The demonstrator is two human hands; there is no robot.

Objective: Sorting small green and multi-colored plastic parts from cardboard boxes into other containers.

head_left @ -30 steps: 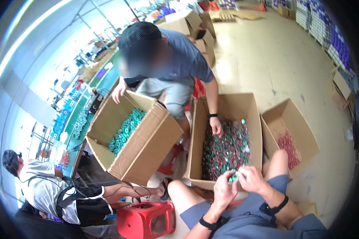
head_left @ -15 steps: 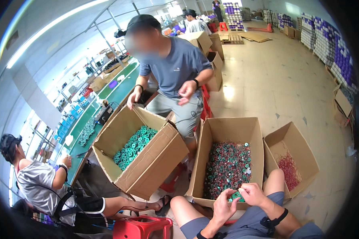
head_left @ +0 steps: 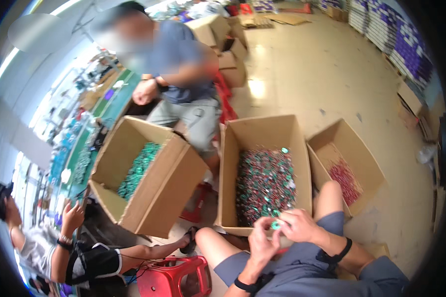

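Over the near edge of the middle cardboard box (head_left: 223, 183), my two hands meet in front of my lap. Between their fingertips is a small round green piece (head_left: 276, 225), blurred, with a pale centre. My left hand (head_left: 262, 241) pinches it from the left. My right hand (head_left: 299, 225) has thumb and fingers closed on it from the right; any wire there is too small to make out. Below and ahead, the middle box holds a heap of green round pieces mixed with dark red wires (head_left: 265, 183).
At the right, a smaller box (head_left: 369, 173) holds loose red wires (head_left: 344, 180). A tilted box (head_left: 163, 183) at the left holds green round pieces (head_left: 139, 168); a person (head_left: 183, 64) sits behind it. Another person (head_left: 39, 247) sits far left by a green bench. A red stool (head_left: 173, 277) stands near my left leg.
The whole view has shifted, with the boxes now further left and higher. My hands stay together at the green piece. The person opposite has drawn a hand off the tilted box.
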